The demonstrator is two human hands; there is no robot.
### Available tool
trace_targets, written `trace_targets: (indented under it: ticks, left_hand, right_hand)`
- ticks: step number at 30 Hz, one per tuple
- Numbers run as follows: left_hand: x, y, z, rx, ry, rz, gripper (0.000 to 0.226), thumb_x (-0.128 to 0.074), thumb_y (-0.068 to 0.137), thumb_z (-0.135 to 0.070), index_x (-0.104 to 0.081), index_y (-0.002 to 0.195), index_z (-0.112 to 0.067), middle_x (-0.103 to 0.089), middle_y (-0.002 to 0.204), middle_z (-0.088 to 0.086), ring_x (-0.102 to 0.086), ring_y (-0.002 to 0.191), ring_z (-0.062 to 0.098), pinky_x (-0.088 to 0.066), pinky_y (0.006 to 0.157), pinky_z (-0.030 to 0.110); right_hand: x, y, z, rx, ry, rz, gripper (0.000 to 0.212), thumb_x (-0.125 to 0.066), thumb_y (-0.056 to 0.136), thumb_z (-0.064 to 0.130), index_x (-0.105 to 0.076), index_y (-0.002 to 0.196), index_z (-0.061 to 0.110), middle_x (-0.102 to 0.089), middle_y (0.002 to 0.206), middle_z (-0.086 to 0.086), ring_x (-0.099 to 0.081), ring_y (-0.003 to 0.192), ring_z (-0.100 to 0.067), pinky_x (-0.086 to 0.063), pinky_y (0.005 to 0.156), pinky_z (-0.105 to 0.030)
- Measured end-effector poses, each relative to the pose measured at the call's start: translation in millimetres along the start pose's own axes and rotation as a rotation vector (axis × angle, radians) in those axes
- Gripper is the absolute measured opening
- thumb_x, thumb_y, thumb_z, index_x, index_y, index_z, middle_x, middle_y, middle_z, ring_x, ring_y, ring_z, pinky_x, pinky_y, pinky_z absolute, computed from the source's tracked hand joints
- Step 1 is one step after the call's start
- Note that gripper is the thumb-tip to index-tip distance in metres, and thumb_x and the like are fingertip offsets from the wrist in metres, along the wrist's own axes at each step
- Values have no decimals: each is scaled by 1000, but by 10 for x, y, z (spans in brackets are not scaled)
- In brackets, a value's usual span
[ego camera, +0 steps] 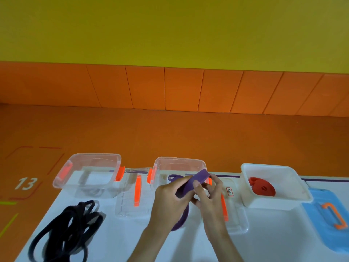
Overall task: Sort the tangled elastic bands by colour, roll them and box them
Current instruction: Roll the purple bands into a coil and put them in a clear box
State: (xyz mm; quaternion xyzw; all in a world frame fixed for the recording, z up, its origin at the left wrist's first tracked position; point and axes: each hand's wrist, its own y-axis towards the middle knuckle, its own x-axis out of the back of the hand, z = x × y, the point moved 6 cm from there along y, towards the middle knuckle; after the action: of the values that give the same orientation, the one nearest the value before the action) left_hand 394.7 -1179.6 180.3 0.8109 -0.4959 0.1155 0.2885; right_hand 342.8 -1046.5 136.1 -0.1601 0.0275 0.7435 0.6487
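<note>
Elastic bands of black rubber lie in a loose tangle of flat, narrow loops at the left of the white bench. Behind them stands a clear plastic box, square with rounded corners and an orange latch on each side; something dark shows faintly through its front wall, but what it is cannot be told. Just to its right a clear lid lies flat, with an orange strip handle.

A second clear box of the same shape stands near the middle, a thin purple loop showing inside it. In front of it both hands hold a wide, flat purple band above the bench. The left hand has its fingers curled round the lower stretch. The right hand pinches the upper stretch between thumb and fingers. The band's free end sticks up over the box rim, and the rest hangs in a curve beneath the hands down to the bench.

Another clear lid lies partly under the right wrist. Further right an opaque white tub holds a red band wound into a flat oval roll. At the far right lies a blue lid, rounded at the corners, with an orange bracket handle.
</note>
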Motion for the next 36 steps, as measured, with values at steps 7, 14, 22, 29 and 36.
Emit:
trace_targets:
  ticks: [7,14,22,29,36]
  left_hand:
    - [-35,-81,63,-47,28,57,45,-83,93,-32,-71,136,-29,-79,116,-14,-73,100,2,-57,86,10]
    - [-41,-72,95,-5,-25,97,43,-79,95,-31,-71,137,-31,-78,114,-19,-73,100,2,-60,85,18]
    - [-27,-103,158,14,94,62,46,-80,94,-27,-70,139,-25,-81,114,-7,-75,96,10,-51,83,2]
    - [-63,-115,143,-46,26,64,47,-74,96,-42,-67,142,-33,-78,122,-10,-75,103,8,-63,86,21]
    - [-78,-52,29,-57,-20,61,46,-70,96,-48,-57,140,-53,-72,128,-21,-68,114,-1,-56,91,11]
  right_hand:
    - [-15,-46,-138,-167,116,64,61,-87,82,52,-56,129,28,-80,110,-15,-79,100,-35,-65,73,-40]
    - [130,21,-69,-26,-39,33,68,-94,66,39,-60,124,35,-79,108,-10,-80,97,-31,-66,77,-43]
    - [105,74,-49,-15,-236,96,80,-93,55,51,-56,126,39,-75,115,0,-79,101,-22,-63,93,-51]
    - [128,25,-66,-143,32,88,73,-92,67,34,-54,127,19,-79,105,-21,-80,90,-41,-65,68,-37]
    - [94,15,-140,-269,122,141,73,-88,77,39,-52,136,15,-78,113,-21,-77,104,-42,-64,84,-46]
